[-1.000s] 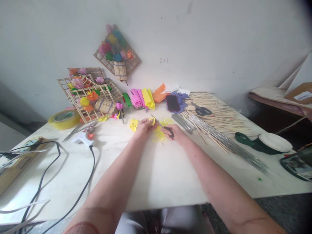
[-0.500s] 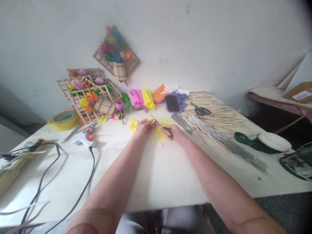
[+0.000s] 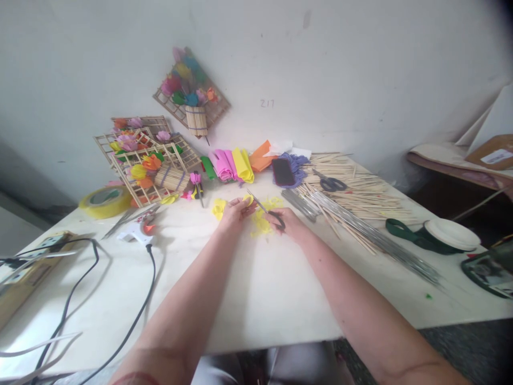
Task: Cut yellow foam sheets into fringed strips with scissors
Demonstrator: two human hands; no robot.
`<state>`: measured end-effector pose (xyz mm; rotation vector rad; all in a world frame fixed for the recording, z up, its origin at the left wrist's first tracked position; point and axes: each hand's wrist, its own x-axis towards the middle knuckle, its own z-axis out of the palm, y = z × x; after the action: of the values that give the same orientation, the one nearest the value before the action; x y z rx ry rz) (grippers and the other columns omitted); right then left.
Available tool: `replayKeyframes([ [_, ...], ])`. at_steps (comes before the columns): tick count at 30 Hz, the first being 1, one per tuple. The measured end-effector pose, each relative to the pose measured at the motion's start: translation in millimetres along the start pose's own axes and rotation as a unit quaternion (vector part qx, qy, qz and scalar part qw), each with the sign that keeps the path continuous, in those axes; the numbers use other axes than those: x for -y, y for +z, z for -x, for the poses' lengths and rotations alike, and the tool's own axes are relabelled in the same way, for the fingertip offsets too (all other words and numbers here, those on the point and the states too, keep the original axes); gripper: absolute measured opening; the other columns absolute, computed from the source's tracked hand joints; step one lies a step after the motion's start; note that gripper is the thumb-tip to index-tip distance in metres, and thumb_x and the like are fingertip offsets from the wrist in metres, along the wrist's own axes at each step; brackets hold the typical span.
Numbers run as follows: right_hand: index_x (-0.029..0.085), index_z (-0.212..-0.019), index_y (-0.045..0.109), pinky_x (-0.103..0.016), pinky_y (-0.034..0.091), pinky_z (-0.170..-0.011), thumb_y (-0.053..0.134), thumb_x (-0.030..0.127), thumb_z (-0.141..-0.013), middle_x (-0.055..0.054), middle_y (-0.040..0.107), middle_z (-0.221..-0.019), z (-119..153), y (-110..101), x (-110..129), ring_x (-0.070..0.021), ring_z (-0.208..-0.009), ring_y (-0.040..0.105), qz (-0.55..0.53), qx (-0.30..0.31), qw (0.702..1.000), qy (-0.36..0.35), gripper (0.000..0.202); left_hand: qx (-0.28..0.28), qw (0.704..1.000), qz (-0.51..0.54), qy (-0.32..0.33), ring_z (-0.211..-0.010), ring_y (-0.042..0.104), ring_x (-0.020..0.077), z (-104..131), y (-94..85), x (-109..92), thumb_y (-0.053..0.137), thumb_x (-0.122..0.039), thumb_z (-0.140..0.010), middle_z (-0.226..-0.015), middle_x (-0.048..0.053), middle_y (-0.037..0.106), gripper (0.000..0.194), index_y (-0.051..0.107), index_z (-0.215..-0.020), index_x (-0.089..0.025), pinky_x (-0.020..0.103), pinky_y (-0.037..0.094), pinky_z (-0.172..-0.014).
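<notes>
Pinched in my left hand (image 3: 237,212) is a small piece of yellow paper (image 3: 248,200). My right hand (image 3: 287,221) is closed on the dark handles of a pair of scissors (image 3: 276,219), whose blades point up and left beside the yellow piece. Whether the blades touch the paper is too small to tell. Thin yellow scraps (image 3: 262,224) lie on the white table (image 3: 256,289) under and between my hands. More yellow paper pieces (image 3: 218,209) rest just left of my left hand.
Bamboo lattices with paper flowers (image 3: 152,166), yellow tape (image 3: 106,202) and a white glue gun (image 3: 136,232) with its cord are at left. Crepe paper rolls (image 3: 242,164) and a phone (image 3: 282,172) lie behind. Sticks (image 3: 360,198), metal wires (image 3: 377,240) and other scissors (image 3: 332,183) are at right.
The view has shifted very slightly. My hands keep nearly the same place and hold the same yellow piece and scissors.
</notes>
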<state>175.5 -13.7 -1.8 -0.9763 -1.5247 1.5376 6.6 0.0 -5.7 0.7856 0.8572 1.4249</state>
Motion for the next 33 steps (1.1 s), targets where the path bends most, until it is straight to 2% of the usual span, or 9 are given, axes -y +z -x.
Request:
replayKeyframes([
  [9,0.015,-0.063,0.054,-0.018,0.024,-0.029,0.066,0.039,-0.064,0.006,0.044,-0.040,-3.6,-3.6,-4.6,-0.0044,-0.030,0.035,-0.025,0.009,0.999,0.023,0.027,0.019,1.000,-0.019,-0.009,-0.067,0.064,0.0149,3.6,4.0,0.2,0.072,-0.026,-0.060,-0.071,0.008,0.068,0.023,0.056,-0.068,-0.012,0.026,0.049,-0.069],
  [16,0.014,-0.067,0.055,-0.018,0.024,-0.030,0.065,0.036,-0.065,0.007,0.044,-0.040,0.2,-3.2,-0.1,-0.0042,-0.031,0.035,-0.014,0.004,1.000,0.015,0.024,0.015,1.000,-0.021,-0.010,-0.066,0.064,0.0151,5.5,7.5,-0.7,0.073,-0.026,-0.058,-0.070,0.007,0.067,0.025,0.055,-0.068,-0.012,0.027,0.049,-0.069],
  [33,0.017,-0.057,0.049,-0.020,0.020,-0.028,0.067,0.035,-0.064,0.007,0.039,-0.037,-0.7,-1.0,0.4,-0.0045,-0.028,0.029,0.006,-0.012,1.000,0.005,0.026,0.000,1.000,-0.009,-0.001,-0.062,0.062,0.0138,5.8,8.4,-3.2,0.073,-0.026,-0.057,-0.067,0.007,0.066,0.024,0.057,-0.070,-0.012,0.028,0.049,-0.068],
])
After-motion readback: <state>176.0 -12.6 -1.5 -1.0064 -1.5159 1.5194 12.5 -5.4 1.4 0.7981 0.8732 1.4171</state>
